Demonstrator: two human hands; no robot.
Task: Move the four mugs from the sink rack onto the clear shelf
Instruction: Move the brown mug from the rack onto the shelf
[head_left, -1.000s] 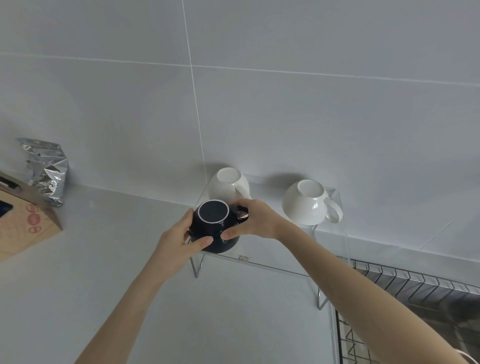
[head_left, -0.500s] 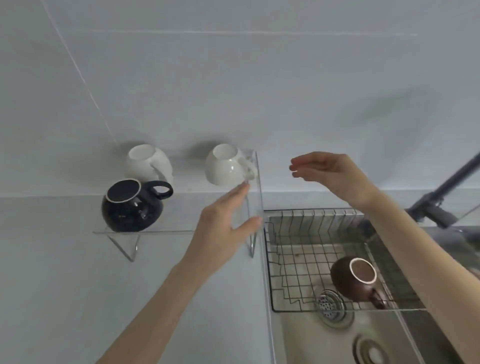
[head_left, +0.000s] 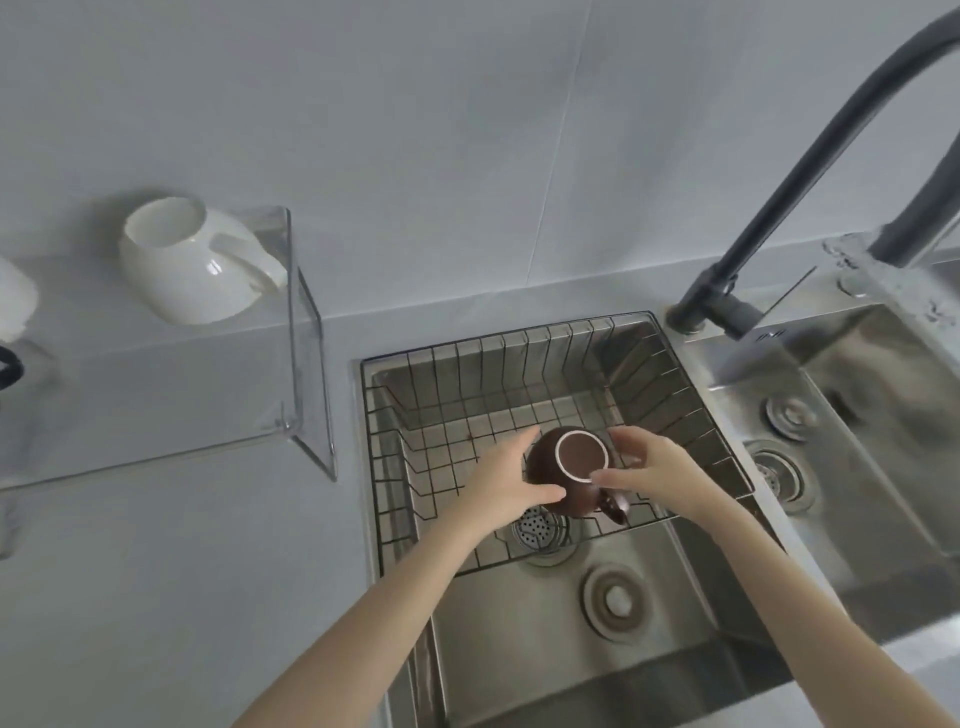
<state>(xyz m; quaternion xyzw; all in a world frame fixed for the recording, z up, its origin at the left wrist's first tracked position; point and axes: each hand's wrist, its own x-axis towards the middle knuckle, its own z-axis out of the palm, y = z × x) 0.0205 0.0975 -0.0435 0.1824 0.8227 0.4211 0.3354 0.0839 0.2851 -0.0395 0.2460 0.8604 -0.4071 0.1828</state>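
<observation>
A brown mug (head_left: 574, 470) stands upside down in the wire sink rack (head_left: 462, 364). My left hand (head_left: 501, 486) clasps its left side, thumb across the front. My right hand (head_left: 657, 473) clasps its right side, above the handle. On the clear shelf (head_left: 304, 364) to the left lies an upside-down white mug (head_left: 189, 270). A second white mug (head_left: 13, 301) and the handle of a dark mug (head_left: 8, 364) show at the left edge of the frame.
The rack sits in a steel sink with a strainer drain (head_left: 540, 530) under its near edge. A dark faucet (head_left: 779, 208) arches over the right rear. A second basin (head_left: 857, 415) lies to the right. Grey counter runs beneath the shelf.
Both hands left the dark mug on the shelf, swung right and came down into the rack, closing around the brown mug. The view followed to the sink.
</observation>
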